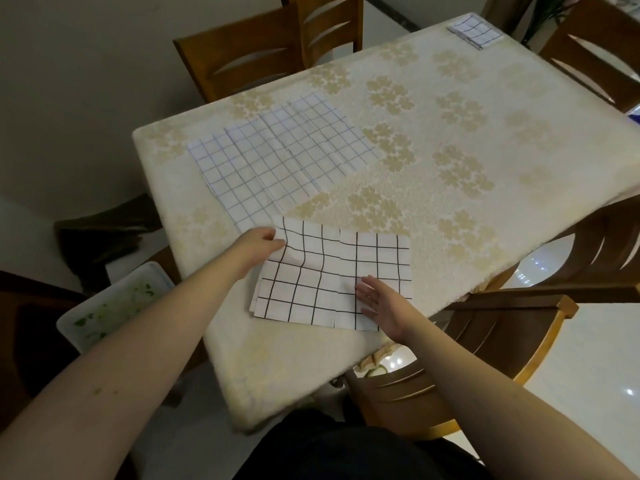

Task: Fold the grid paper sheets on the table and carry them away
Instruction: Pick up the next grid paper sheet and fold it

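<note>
We find the nearest grid sheet [332, 275] lying at the near edge of the desk [450, 140], already doubled over, to judge by the stacked edges showing along its near-left side. The left hand [258, 245] pinches its far-left corner between thumb and fingers, and the paper ripples there, which we read as the corner being raised to carry it across for a further fold. The right hand [379, 301] lies flat on the near-right part of the sheet, fingers straight and gripping nothing; we judge its purpose is to pin the paper so it does not slide on the cloth while the other corner is lifted. A larger grid sheet [277, 157], creased but spread open, lies just beyond, its near end touching or passing under the sheet in hand; we cannot tell which. It appears to wait its turn. A small folded grid sheet [474, 31] sits well apart at the far right corner of the desk, presumably set aside as finished. The desk is covered with a cream cloth printed with pale gold flower clusters. Wooden chairs [249, 60] with curved slatted backs stand around it. A white tray [114, 303] flecked with green scraps sits low on the left, beside the desk. The floor at right is pale and glossy, reflecting ceiling lights.
</note>
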The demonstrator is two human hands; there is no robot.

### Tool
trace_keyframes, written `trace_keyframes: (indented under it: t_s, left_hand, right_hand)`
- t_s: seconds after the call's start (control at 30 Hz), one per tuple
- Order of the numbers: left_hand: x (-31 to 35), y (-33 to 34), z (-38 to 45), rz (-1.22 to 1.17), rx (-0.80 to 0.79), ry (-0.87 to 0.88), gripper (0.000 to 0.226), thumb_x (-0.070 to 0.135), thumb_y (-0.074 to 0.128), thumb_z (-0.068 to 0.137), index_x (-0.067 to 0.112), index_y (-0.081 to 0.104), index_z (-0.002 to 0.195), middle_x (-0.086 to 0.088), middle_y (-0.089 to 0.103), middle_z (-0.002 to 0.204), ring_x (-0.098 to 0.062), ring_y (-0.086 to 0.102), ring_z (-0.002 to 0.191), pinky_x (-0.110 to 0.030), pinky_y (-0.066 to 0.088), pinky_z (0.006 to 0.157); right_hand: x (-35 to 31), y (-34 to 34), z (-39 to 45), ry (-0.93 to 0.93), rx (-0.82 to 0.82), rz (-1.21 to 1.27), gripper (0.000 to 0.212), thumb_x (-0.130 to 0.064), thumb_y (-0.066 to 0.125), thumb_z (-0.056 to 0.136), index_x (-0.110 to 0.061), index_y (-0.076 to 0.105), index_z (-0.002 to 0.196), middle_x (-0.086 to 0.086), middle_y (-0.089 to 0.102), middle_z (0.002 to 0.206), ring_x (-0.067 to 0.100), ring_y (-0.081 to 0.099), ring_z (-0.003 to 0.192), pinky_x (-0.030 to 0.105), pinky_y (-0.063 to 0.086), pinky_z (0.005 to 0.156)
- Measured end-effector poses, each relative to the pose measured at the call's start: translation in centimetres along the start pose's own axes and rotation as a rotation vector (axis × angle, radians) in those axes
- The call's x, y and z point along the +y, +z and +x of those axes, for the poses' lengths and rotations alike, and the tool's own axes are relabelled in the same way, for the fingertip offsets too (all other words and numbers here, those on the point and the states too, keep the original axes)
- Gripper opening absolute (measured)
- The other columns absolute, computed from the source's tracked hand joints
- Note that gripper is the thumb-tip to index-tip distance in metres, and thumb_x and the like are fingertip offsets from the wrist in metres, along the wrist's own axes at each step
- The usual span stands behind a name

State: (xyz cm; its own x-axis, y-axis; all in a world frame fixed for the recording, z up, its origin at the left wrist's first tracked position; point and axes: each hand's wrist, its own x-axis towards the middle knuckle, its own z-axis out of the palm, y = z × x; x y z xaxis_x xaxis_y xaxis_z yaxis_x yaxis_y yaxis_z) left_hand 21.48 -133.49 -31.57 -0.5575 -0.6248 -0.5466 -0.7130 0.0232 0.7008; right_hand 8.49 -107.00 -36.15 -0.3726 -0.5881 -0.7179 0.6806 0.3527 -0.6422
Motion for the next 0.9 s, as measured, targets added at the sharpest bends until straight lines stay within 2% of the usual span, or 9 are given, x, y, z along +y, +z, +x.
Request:
trace_keyframes:
  t_s: [0.07, 0.13, 0.3, 0.43, 0.5, 0.57, 0.67, 0.8, 0.9]
  left_hand:
    - [2.2, 0.2, -0.8, 0.081, -0.029, 0.077, 0.014, 0.027, 0.058, 0.094, 0.016, 0.052, 0.089, -0.004, 0.046, 0.082, -0.019, 0.049, 0.074, -0.029, 0.046, 0.065]
    - [4.4, 0.7, -1.7, 0.116, -0.027, 0.126, 0.009, 0.024, 0.056, 0.096, 0.015, 0.056, 0.096, -0.001, 0.052, 0.084, -0.018, 0.053, 0.070, -0.026, 0.051, 0.057]
    - [9.1, 3.4, -3.0, 0.016, -0.069, 0.118, 0.012, 0.017, 0.055, 0.097, 0.014, 0.059, 0.108, -0.003, 0.057, 0.090, -0.016, 0.061, 0.067, -0.026, 0.054, 0.051]
    - [11.7, 7.3, -3.3, -0.073, -0.130, 0.096, 0.011, 0.013, 0.052, 0.098, 0.011, 0.056, 0.107, -0.010, 0.058, 0.094, -0.018, 0.065, 0.063, -0.025, 0.054, 0.047]
    - [12.2, 9.7, -3.1, -0.133, -0.184, 0.077, 0.009, 0.017, 0.052, 0.099, 0.009, 0.055, 0.104, -0.016, 0.061, 0.098, -0.021, 0.067, 0.066, -0.026, 0.056, 0.050]
    - [12.2, 12.0, -2.8, -0.179, -0.233, 0.064, 0.019, 0.025, 0.052, 0.101, 0.007, 0.057, 0.104, -0.019, 0.065, 0.100, -0.023, 0.069, 0.069, -0.027, 0.058, 0.057]
    - [11.6, 14.4, -2.1, -0.243, -0.248, 0.039, 0.025, 0.029, 0.051, 0.101, 0.006, 0.060, 0.105, -0.016, 0.066, 0.101, -0.021, 0.070, 0.074, -0.027, 0.059, 0.064]
    - [8.9, 15.2, -0.6, -0.241, -0.112, 0.008, 0.017, 0.021, 0.053, 0.100, 0.007, 0.060, 0.107, -0.013, 0.065, 0.100, -0.017, 0.067, 0.074, -0.027, 0.056, 0.070]
    - [6.1, 14.7, 0.5, -0.118, 0.062, -0.062, 0.014, 0.022, 0.055, 0.098, 0.011, 0.060, 0.105, -0.009, 0.066, 0.103, -0.018, 0.066, 0.079, -0.038, 0.057, 0.083]
  right_hand:
    - [0.3, -0.3, -0.5, -0.001, 0.018, -0.010, 0.051, -0.036, 0.050, 0.100, -0.014, 0.042, 0.146, 0.007, 0.048, 0.147, 0.021, 0.046, 0.133, 0.038, 0.038, 0.108]
    - [0.4, -0.6, -1.0, 0.001, 0.019, -0.011, 0.052, -0.036, 0.048, 0.101, -0.015, 0.040, 0.147, 0.007, 0.046, 0.149, 0.021, 0.045, 0.134, 0.039, 0.035, 0.111]
    - [0.0, -1.3, -1.8, 0.028, -0.043, 0.006, 0.054, -0.038, 0.045, 0.101, -0.015, 0.036, 0.149, 0.007, 0.042, 0.152, 0.022, 0.040, 0.140, 0.041, 0.028, 0.118]
    - [-1.0, -2.8, -1.8, 0.043, -0.032, 0.033, 0.047, -0.037, 0.045, 0.101, -0.015, 0.044, 0.142, 0.009, 0.050, 0.145, 0.025, 0.046, 0.134, 0.039, 0.034, 0.113]
    - [-1.6, -4.2, -1.6, 0.031, 0.017, 0.054, 0.044, -0.035, 0.042, 0.103, -0.010, 0.050, 0.138, 0.011, 0.058, 0.135, 0.025, 0.055, 0.123, 0.039, 0.040, 0.106]
    - [-2.4, -5.8, -1.3, 0.022, 0.110, 0.064, 0.042, -0.033, 0.039, 0.104, -0.006, 0.054, 0.133, 0.011, 0.064, 0.122, 0.025, 0.061, 0.110, 0.039, 0.046, 0.099]
    - [-3.9, -8.0, -0.6, 0.034, 0.276, 0.062, 0.037, -0.026, 0.037, 0.105, -0.003, 0.056, 0.128, 0.012, 0.066, 0.118, 0.025, 0.062, 0.108, 0.037, 0.047, 0.097]
    - [-4.9, -10.4, 0.5, -0.019, 0.384, 0.015, 0.037, -0.025, 0.039, 0.104, -0.010, 0.051, 0.135, 0.006, 0.063, 0.124, 0.018, 0.060, 0.108, 0.031, 0.045, 0.090]
    - [-4.9, -11.0, 1.1, -0.053, 0.389, -0.036, 0.041, -0.027, 0.041, 0.103, -0.010, 0.049, 0.140, 0.005, 0.062, 0.126, 0.018, 0.058, 0.108, 0.029, 0.045, 0.088]
